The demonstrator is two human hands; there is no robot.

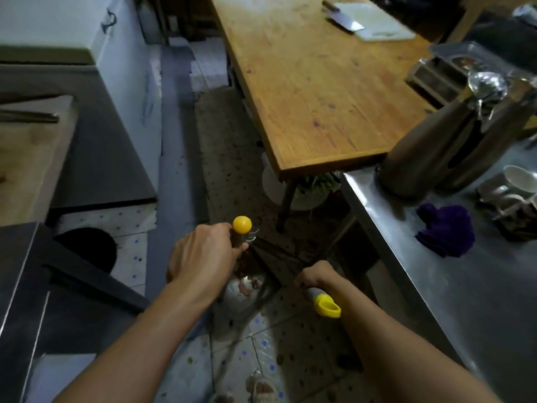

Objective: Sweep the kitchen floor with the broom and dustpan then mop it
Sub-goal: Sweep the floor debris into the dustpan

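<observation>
Two bare forearms reaching forward from the bottom edge. Left hand (200, 254) curled round a dark handle capped with a yellow ball (242, 224), just below the ball; handle seen almost end-on, so long axis running away from the camera down toward the floor (290, 324), lower part hidden by the hand. Right hand (316, 276) clenched on a grey handle with a yellow hanging loop (327, 305); loop end pointing back toward the camera and to the right, the rest running forward and down. Which handle belongs to broom and which to dustpan: cannot tell. Between the hands, a dark flat shape (276, 261) low over the tiled floor, with brownish debris (247, 266) just beside it, blurred and dim. No readable writing or brand anywhere. Foot in a sandal (261, 388) cut off at the bottom edge. Wooden bench (313, 91) ahead, carrying a white cutting board (377, 21) with a cleaver (344, 20) lying on it. Steel bench (436, 271) at right with a purple cloth (446, 228) and metal canisters (444, 146), partly cut off.
</observation>
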